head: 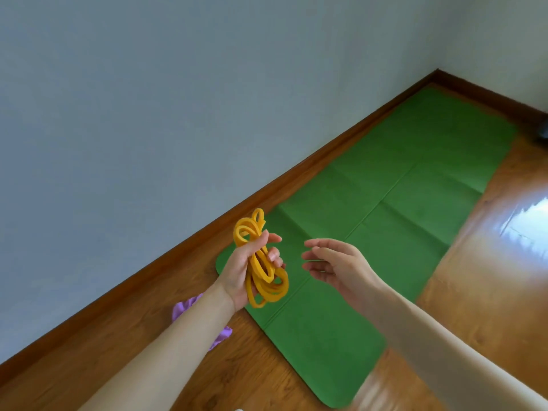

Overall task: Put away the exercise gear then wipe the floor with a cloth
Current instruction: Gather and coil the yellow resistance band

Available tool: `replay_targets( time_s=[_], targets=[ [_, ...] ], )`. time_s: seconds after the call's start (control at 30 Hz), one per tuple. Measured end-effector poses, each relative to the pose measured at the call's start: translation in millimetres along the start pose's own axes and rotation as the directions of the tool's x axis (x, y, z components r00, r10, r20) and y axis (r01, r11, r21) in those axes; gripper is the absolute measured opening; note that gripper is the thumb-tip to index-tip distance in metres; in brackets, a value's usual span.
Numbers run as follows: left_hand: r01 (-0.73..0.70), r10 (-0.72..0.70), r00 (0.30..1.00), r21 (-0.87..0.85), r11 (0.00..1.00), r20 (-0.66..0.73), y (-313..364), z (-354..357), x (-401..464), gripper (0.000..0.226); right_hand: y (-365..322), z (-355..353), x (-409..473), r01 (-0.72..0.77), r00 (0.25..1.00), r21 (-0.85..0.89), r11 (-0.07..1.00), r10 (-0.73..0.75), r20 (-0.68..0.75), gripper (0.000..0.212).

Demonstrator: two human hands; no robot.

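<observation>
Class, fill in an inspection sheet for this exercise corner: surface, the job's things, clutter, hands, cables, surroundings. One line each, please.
Surface: glossy wooden floor, glare at right.
Job's things: green mat lies flat, unfolded, along the skirting board; yellow resistance band bunched in loops; purple cloth on the floor, partly hidden by the left forearm.
Clutter: dark object at right edge, cannot identify.
Hands: left hand grips the band; right hand holds nothing, fingers relaxed.
Cables: nothing seen.
Surroundings: plain pale wall, brown skirting board, room corner.

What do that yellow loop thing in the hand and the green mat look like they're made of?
Yellow band: likely rubber or latex, matte; it coils in floppy flat loops in the left hand. Green mat: probably thin foam or rubber, matte, lying flat with fold creases.
</observation>
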State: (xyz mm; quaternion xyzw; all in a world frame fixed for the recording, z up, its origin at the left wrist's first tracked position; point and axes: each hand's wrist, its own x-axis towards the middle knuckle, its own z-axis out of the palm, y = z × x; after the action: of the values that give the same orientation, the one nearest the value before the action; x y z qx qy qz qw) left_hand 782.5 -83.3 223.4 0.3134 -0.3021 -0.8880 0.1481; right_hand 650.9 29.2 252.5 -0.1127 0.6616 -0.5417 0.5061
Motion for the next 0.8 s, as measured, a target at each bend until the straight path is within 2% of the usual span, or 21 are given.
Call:
replay_targets(
  time_s=[0.27, 0.47, 0.57, 0.67, 0.8],
  targets=[
    [-0.063, 0.065, 0.996, 0.023, 0.998, -0.065, 164, 110, -163, 0.028, -191, 90, -150, 0.036, 0.996, 0.092, 0.995, -0.043, 0.076, 0.022],
    [-0.137, 0.12, 0.968, -0.064, 0.988, -0.22, 263, 165, -322, 0.026, -295, 176, -281, 0.111, 0.969, 0.052, 0.992, -0.12, 0.217, 0.022],
    [-0.213, 0.178, 0.938, -0.091, 0.973, -0.296, 286, 180, -396, 0.029, -318, 211, -333, 0.129, 0.957, 0.047, 0.991, -0.137, 0.256, 0.024],
    [-0.304, 0.24, 0.904, -0.136, 0.943, -0.355, 289, 185, -460, 0.031, -329, 235, -374, 0.082, 0.935, 0.068, 0.994, -0.1, 0.341, 0.019],
    [-0.434, 0.311, 0.835, -0.198, 0.879, -0.453, 270, 182, -530, 0.031, -326, 254, -416, 0.033, 0.866, 0.063, 0.997, -0.06, 0.497, 0.021]
  ],
)
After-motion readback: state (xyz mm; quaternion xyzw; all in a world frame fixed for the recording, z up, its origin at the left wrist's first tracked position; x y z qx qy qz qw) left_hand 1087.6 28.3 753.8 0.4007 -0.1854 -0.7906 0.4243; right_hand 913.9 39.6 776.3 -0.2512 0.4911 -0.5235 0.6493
